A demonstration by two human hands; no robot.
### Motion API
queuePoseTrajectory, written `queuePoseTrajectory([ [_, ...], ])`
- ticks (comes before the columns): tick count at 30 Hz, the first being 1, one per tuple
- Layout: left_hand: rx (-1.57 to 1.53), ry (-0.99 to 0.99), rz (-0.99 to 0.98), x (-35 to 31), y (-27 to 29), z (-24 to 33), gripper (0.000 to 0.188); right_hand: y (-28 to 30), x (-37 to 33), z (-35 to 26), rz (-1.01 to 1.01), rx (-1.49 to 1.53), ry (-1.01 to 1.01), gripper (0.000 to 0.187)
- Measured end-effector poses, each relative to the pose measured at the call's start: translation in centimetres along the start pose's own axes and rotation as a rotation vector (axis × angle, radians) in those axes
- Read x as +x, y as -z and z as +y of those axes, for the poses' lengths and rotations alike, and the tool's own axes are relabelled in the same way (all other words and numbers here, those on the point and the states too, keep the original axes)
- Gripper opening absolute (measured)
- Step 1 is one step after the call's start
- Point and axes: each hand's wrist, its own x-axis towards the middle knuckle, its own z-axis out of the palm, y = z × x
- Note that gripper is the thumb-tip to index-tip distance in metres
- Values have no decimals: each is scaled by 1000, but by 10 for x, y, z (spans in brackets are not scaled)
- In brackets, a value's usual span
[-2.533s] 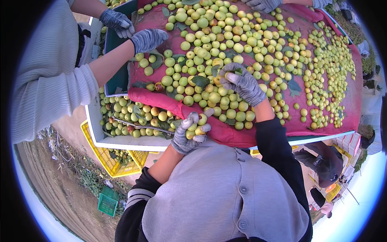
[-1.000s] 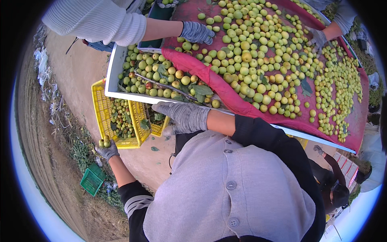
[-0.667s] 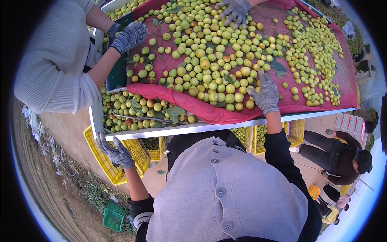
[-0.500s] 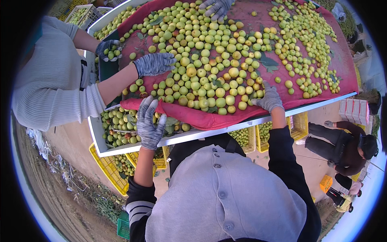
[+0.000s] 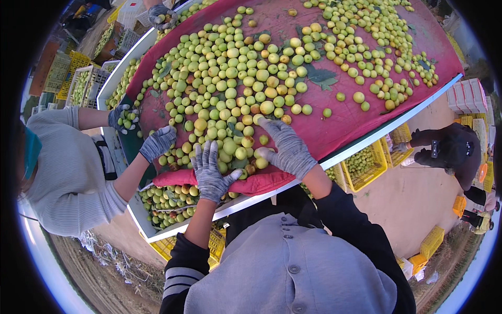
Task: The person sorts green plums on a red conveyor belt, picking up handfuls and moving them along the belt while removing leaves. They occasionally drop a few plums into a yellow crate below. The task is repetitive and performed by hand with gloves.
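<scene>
Small round green-yellow fruits (image 5: 231, 72) lie heaped on a red cloth (image 5: 340, 125) over a sloping table with a white rim. My left hand (image 5: 210, 175), in a grey knit glove, rests at the fruits' near edge, fingers stretched forward and thumb apart. My right hand (image 5: 291, 149), gloved alike, reaches over the cloth to its right. Its fingers and thumb are spread against the right side of the heap, touching several fruits. Beneath the cloth's near edge, more fruits (image 5: 170, 201) fill a white-walled trough.
A co-worker in a ribbed grey top (image 5: 73, 167) stands at the left, with one gloved hand (image 5: 158, 143) by the heap and another (image 5: 124, 119) holding fruits. Another gloved hand (image 5: 161, 17) is at the far side. Yellow crates (image 5: 374, 178) of fruit sit below the table.
My right hand has moved left from the table's near rim into the fruits. My left hand has gone from the cloth's edge onto the heap. The view has shifted; fruits sit closer together.
</scene>
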Motion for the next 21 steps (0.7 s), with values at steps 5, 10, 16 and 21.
queuePoseTrajectory([
  [5,75,-319,-210,27,4,23,82,46,-44,74,500,-163,-455,38],
  [10,145,-564,-278,79,-21,45,57,31,-45,79,674,-243,-273,19],
  [16,172,-383,-197,106,-10,-24,44,35,-51,74,735,-262,-284,17],
  [21,188,-331,-32,149,19,-30,34,34,-50,72,747,-220,-308,18],
])
